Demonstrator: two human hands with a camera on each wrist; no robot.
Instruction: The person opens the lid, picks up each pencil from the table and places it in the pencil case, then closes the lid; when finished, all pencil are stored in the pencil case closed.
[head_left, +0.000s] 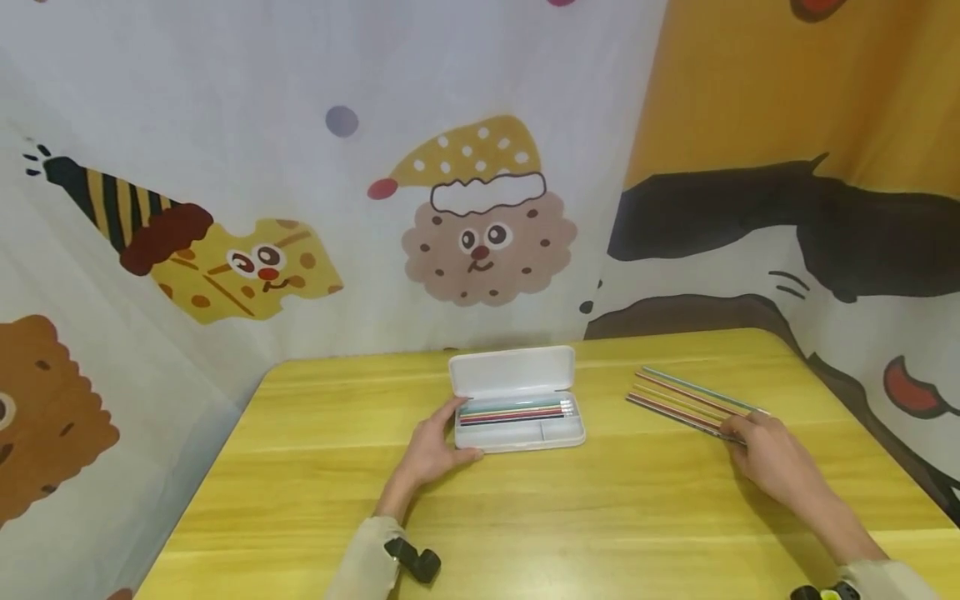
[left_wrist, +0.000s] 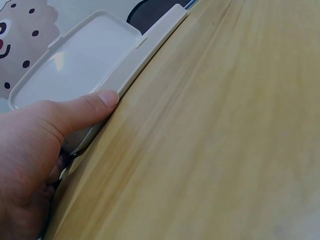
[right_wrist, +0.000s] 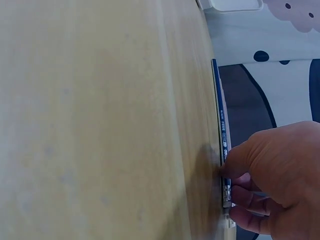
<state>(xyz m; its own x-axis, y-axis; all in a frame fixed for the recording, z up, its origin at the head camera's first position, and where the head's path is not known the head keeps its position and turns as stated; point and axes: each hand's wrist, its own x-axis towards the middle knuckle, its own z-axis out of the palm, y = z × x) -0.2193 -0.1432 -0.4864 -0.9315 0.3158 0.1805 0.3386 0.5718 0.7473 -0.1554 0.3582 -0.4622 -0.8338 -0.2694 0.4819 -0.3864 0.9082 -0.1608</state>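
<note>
A white pencil case (head_left: 501, 437) lies on the table with its lid (head_left: 513, 372) raised at the back. Several coloured pencils (head_left: 510, 412) lie side by side in its long compartment. My left hand (head_left: 429, 452) grips the case's left end, with the thumb (left_wrist: 95, 107) against the front wall. To the right of the case, several loose pencils (head_left: 690, 395) are fanned out on the table. My right hand (head_left: 776, 461) is at their near right ends and pinches a dark blue pencil (right_wrist: 220, 107) between thumb and fingers. Part of the grip is hidden behind the thumb.
The yellow wood-grain table (head_left: 600, 517) has a rounded far right corner. A curtain (head_left: 285, 167) printed with cartoon figures hangs right behind its back edge. Inside the case, a divider (head_left: 543, 430) separates a small front compartment on the right.
</note>
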